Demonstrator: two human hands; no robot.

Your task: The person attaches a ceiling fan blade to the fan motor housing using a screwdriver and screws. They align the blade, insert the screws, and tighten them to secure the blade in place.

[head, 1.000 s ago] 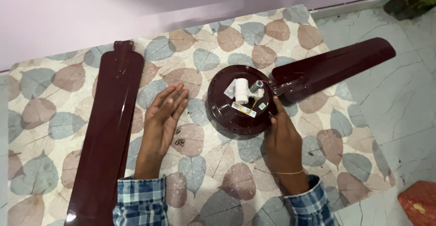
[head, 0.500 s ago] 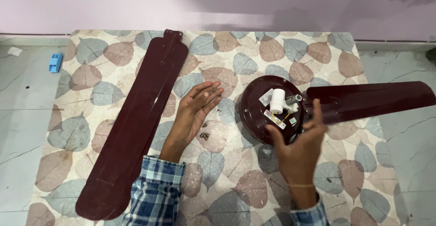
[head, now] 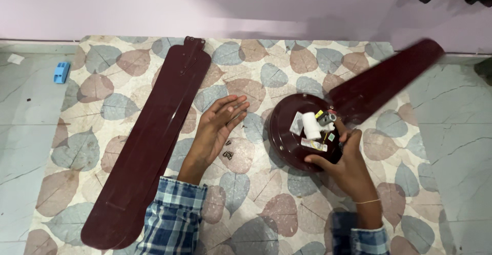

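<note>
Right hand [head: 344,164] grips the fan motor [head: 302,132] at centre frame, steadying it; left hand [head: 218,127], fingers spread, rests flat beside loose screws [head: 227,151].

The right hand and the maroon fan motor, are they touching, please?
Touching: the head view shows the right hand with fingers resting on the fan motor housing's near edge.

Loose blades [head: 154,137] at left; screws [head: 227,150] between left hand [head: 218,127] and motor housing [head: 297,134]; right hand [head: 348,165] on housing; attached blade [head: 384,81] extending right.
</note>
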